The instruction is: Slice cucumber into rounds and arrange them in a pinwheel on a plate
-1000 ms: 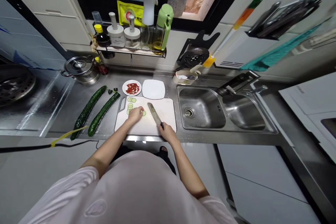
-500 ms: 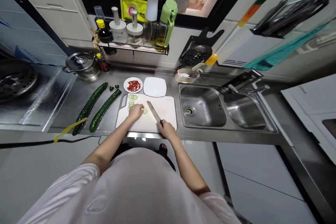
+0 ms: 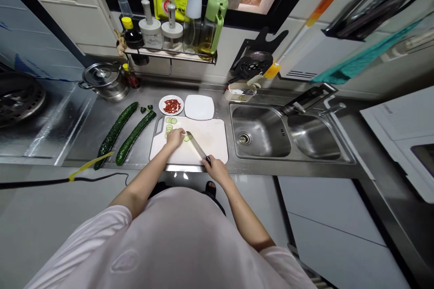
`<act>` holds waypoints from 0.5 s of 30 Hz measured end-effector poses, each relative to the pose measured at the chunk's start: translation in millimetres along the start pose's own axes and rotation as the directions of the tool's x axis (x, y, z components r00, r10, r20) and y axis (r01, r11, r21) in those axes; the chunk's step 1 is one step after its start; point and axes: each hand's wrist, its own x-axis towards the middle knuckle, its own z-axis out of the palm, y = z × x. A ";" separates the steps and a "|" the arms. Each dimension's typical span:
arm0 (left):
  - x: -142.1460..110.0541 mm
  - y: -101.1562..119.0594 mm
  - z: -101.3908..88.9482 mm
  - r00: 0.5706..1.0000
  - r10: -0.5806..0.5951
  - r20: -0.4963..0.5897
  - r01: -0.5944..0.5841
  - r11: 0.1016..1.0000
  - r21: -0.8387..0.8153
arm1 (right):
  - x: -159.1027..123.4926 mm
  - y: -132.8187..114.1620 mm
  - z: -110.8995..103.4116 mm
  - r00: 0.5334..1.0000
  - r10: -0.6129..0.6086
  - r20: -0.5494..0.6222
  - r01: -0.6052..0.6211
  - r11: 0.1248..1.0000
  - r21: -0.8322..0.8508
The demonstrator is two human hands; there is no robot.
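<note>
A white cutting board [image 3: 210, 128] lies on the counter in front of me. My right hand [image 3: 217, 168] grips the dark handle of a kitchen knife [image 3: 198, 146], its blade angled up and left across the board. At the blade's tip, my left hand [image 3: 175, 138] has its fingers drawn together; what they pinch is too small to make out. A pale green cucumber slice [image 3: 187, 137] lies flat just beside those fingertips and the blade. More cucumber slices [image 3: 171, 120] form small overlapping groups on the board's left side, partly behind my left hand.
Two long whole cucumbers [image 3: 136, 137] lie left of the board, with small cut ends [image 3: 146, 108] behind them. Behind the board stand a plate of chopped red pieces [image 3: 162, 109] and a white square plate [image 3: 199, 107]. A double sink [image 3: 261, 151] is at right, a lidded pot [image 3: 108, 83] at left.
The knife tip has moved left to the single slice, close to my left fingertips. Both hands stay over the board. The view has tilted slightly.
</note>
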 end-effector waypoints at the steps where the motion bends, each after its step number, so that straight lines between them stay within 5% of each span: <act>1: 0.4 -0.5 0.1 1.000 0.002 0.002 -0.002 1.000 -0.005 | -2.2 0.4 0.6 1.000 -0.003 0.002 0.003 1.000 -0.004; 15: 7.5 -4.2 2.2 1.000 -0.019 0.016 0.019 1.000 -0.016 | -9.2 0.9 -2.0 0.999 -0.018 0.030 0.020 0.998 -0.057</act>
